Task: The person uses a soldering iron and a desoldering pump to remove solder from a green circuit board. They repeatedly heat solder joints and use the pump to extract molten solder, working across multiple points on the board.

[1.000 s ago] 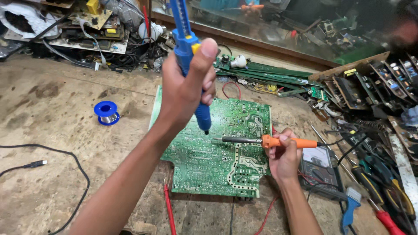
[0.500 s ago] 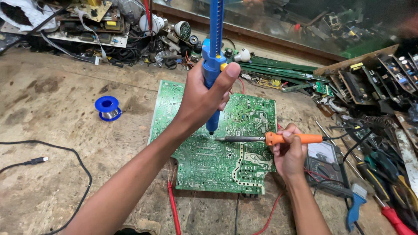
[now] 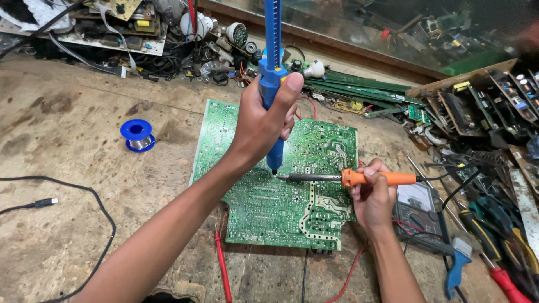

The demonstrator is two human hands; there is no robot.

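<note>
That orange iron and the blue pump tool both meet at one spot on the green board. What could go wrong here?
The iron tip lies close to the left hand gripping the pump, so a slip might burn fingers. The board lies loose on the bench, not clamped, and could shift under the pressing pump. Wires run beside the right hand, so the iron could snag one.

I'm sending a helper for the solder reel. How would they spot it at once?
Start at the big green circuit board mid-bench. Look left across bare wood to the small solder spool, standing alone. Its bright blue flanges and shiny wire set it apart from the black cable nearer the front.
</note>
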